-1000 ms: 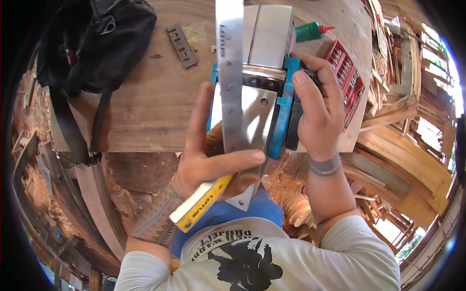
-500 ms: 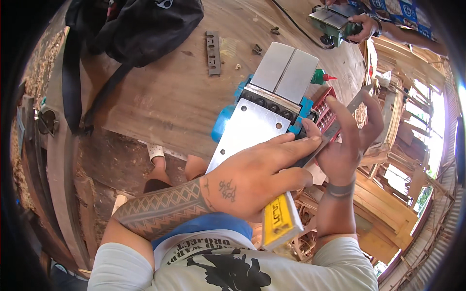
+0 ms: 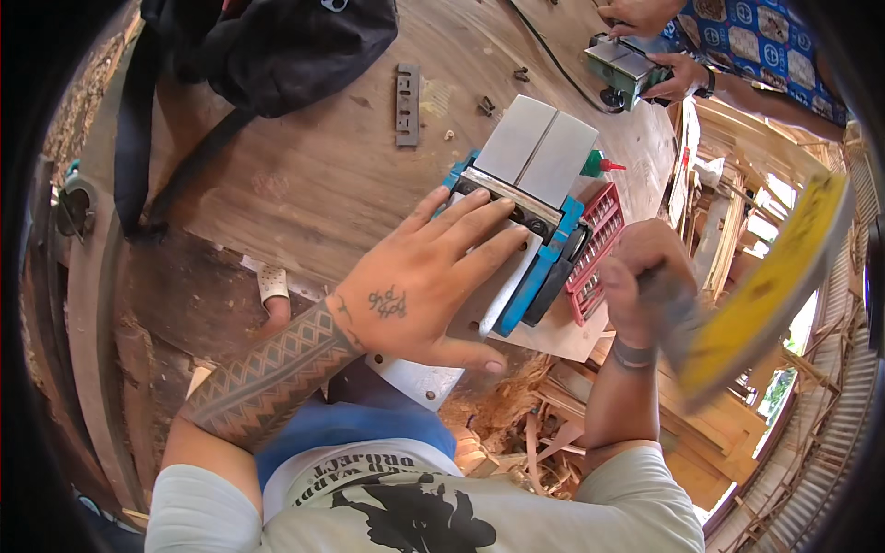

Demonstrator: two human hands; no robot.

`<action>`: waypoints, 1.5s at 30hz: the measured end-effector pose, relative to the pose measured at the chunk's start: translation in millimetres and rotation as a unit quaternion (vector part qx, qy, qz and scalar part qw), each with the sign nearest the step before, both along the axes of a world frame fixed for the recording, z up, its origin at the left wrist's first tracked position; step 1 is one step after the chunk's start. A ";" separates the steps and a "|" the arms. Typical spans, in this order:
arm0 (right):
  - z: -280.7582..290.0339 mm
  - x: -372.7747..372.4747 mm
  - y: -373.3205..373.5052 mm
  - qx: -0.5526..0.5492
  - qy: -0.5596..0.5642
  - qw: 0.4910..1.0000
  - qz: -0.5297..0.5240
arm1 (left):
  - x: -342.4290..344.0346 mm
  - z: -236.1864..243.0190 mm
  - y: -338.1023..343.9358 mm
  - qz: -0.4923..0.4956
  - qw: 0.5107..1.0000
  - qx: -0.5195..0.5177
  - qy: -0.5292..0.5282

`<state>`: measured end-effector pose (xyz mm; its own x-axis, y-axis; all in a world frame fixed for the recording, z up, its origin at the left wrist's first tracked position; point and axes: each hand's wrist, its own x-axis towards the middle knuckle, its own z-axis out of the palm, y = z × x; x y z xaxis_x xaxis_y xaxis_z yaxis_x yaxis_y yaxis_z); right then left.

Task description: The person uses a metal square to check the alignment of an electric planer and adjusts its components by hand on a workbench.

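A blue electric planer (image 3: 530,198) lies upside down on the wooden table (image 3: 313,175), its flat grey sole facing up. My left hand (image 3: 433,281) rests flat on the sole with fingers spread, pressing it down. My right hand (image 3: 645,281) is closed on a yellow-handled square (image 3: 770,286), which is blurred and swung out to the right, off the planer. A red case of bits (image 3: 595,249) sits at the planer's right side.
A black bag (image 3: 267,41) lies at the table's far left. A grey metal plate (image 3: 407,104) and small screws lie beyond the planer. Another person's hands (image 3: 659,74) hold a green power tool (image 3: 622,64) at the far right. Timber and shavings lie below.
The square has left the planer's sole and swung out to the right in my right hand. My left hand has moved from the square's handle to lie flat on the sole.
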<state>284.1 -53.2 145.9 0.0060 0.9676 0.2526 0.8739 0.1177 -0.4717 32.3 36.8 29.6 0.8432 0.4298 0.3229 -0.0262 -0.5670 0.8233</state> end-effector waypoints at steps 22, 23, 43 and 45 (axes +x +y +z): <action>-25.5 -36.2 67.7 -0.007 0.401 0.896 0.190 | 27.0 -5.8 -31.1 0.142 0.989 -0.012 0.041; -27.3 -36.6 66.9 -0.005 0.393 0.902 0.178 | 27.3 -6.5 -31.5 0.146 0.988 -0.017 0.042; -32.7 -30.5 66.1 -0.035 0.274 0.950 0.149 | 35.9 -11.5 -32.2 0.146 0.988 0.017 0.041; -29.3 -31.5 66.6 -0.026 0.303 0.939 0.162 | 36.3 -13.4 -33.3 0.153 0.987 0.021 0.037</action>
